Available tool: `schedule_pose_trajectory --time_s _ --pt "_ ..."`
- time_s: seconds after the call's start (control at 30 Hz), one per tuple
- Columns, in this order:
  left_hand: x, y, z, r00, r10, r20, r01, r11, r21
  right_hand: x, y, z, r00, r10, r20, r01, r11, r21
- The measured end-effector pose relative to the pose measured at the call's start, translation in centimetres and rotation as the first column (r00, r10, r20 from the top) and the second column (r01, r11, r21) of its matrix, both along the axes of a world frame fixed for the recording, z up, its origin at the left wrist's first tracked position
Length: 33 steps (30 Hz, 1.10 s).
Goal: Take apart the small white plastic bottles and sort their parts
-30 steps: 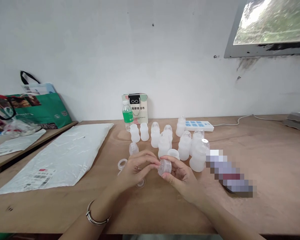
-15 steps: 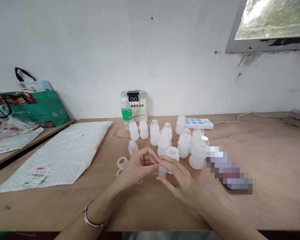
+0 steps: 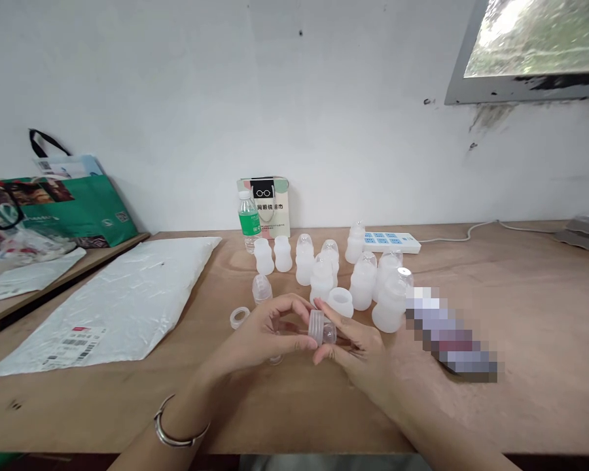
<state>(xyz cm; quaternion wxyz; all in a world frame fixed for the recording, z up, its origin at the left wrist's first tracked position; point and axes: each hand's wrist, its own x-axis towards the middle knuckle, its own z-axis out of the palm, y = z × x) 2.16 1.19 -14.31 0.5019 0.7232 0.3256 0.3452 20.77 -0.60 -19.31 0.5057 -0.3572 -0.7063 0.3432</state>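
Head view, lower centre: left hand (image 3: 273, 330) and right hand (image 3: 357, 341) grasp a ribbed collar (image 3: 316, 328) between fingers.
Uncapped bottle (image 3: 342, 306), below centre: contents unclear.
Green bag (image 3: 86, 208), left: pale packet (image 3: 73, 167) above rim.

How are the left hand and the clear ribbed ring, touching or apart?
Touching. The head view shows it: the left hand's thumb tip lies against the near, lower edge of the clear ribbed ring.

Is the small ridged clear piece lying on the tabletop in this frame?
No, the fingers of the left hand and right hand hold the ridged clear piece above the wooden tabletop.
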Motion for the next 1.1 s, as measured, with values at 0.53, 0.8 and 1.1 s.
schedule_pose_trajectory --time_s 0.53,0.8,1.1 --pt "-9.4 7.0 -2.2 0.431 0.574 -0.696 -0.374 0.816 0.442 -2.5 -0.8 -1.0 0.995 0.001 0.101 0.021 0.977 -0.214" --pt "-8.5 6.5 -2.1 0.554 0.622 -0.554 -0.359 0.778 0.515 -3.2 0.2 -2.5 0.998 0.060 -0.024 -0.064 0.924 -0.376" --pt "-6.4 5.7 -1.7 0.736 0.631 -0.243 -0.362 0.672 0.646 -3.3 0.7 -3.0 0.980 0.045 0.196 0.001 0.973 -0.229"
